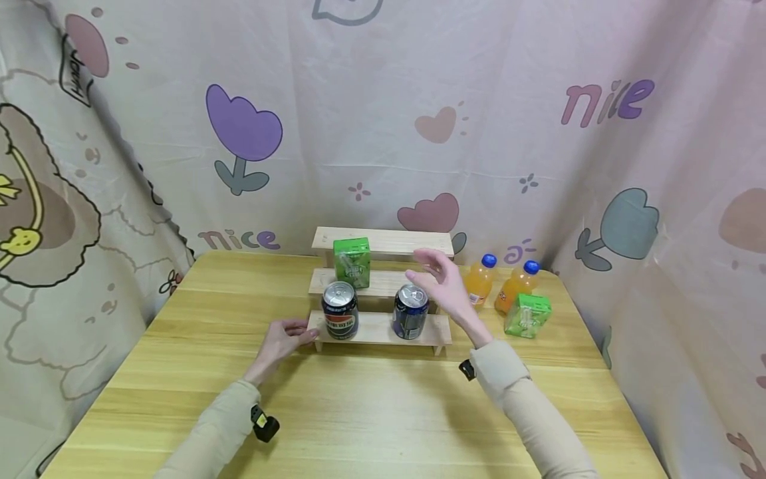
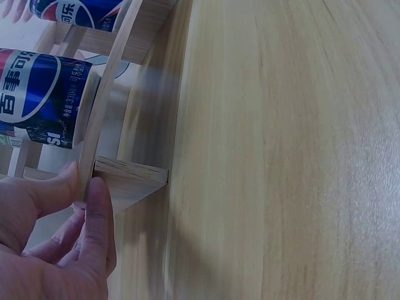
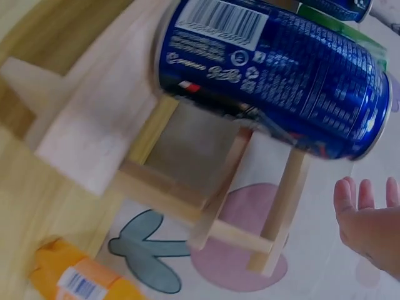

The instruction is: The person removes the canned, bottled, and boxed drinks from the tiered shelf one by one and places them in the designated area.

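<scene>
A three-tier wooden shelf (image 1: 375, 329) stands on the table. My left hand (image 1: 280, 342) pinches the left end of its lowest board between thumb and fingers, plainly seen in the left wrist view. Two dark blue Pepsi cans stand upright on that board: the left can (image 1: 340, 316) close to my left hand, the right can (image 1: 410, 316) below my right hand. Relaxed fingers show on my right hand (image 1: 444, 285), raised just above and beside the right can and holding nothing; in the right wrist view a gap separates it from the can (image 3: 275, 81). A green drink carton (image 1: 352, 263) sits on the middle board.
Right of the shelf, two orange juice bottles with blue caps, one nearer the shelf (image 1: 479, 283) and one farther right (image 1: 516, 287), stand on the wooden table (image 1: 383, 412). Another green carton (image 1: 528, 316) is in front of the farther bottle. A patterned curtain (image 1: 359, 100) hangs behind.
</scene>
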`<state>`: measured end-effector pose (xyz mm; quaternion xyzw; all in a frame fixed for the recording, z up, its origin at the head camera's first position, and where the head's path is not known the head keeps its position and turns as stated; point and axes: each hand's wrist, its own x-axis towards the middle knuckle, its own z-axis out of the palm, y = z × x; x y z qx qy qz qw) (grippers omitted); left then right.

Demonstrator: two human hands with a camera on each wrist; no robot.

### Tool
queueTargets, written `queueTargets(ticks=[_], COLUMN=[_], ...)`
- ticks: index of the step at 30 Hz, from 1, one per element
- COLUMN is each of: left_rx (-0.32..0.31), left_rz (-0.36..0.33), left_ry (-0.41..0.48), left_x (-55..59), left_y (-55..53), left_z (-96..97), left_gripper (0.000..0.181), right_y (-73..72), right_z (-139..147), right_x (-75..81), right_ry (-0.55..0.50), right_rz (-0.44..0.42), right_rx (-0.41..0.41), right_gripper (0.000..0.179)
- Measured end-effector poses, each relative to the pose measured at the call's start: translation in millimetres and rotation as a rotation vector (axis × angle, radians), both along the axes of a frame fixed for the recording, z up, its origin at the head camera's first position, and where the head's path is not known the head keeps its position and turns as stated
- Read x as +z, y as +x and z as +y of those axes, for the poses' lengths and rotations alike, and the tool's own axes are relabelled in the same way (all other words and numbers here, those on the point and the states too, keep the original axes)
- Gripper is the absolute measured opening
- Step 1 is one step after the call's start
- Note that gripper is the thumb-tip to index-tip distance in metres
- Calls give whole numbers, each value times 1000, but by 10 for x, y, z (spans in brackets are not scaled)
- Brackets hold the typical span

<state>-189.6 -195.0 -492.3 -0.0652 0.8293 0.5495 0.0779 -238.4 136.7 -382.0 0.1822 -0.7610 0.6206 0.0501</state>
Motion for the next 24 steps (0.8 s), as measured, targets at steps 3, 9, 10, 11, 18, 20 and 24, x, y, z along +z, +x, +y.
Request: queueTargets(ticks=[3,9,10,11,18,20,24], left_rx=[0,-3,-4,-5,6,11,9], left_rz=[-3,3,2,0,3,0,-3], left_ry=[-1,-13,-10,-7,2,2,2], left_x=[-4,-10,-8,-7,2,0,4], left_y=[3,2,2,1,-3,-3,-6], left_z=[2,2,3,4,10,10,12], left_gripper=[49,49,49,49,48,49,50], right_y=[-37,-111,-122,-131,-207,-222,-241], right_z=[-91,-269,-298,-327,-516,-561,-640], right_x=[35,84,92,101,153,158,157], right_ry=[51,123,130,134,145,147,140], right_rz=[8,-21,-31,-43,-98,-106,-122], right_rx=[38,87,96,106,172,186,209], right_gripper=[55,58,59,60,66,68,73])
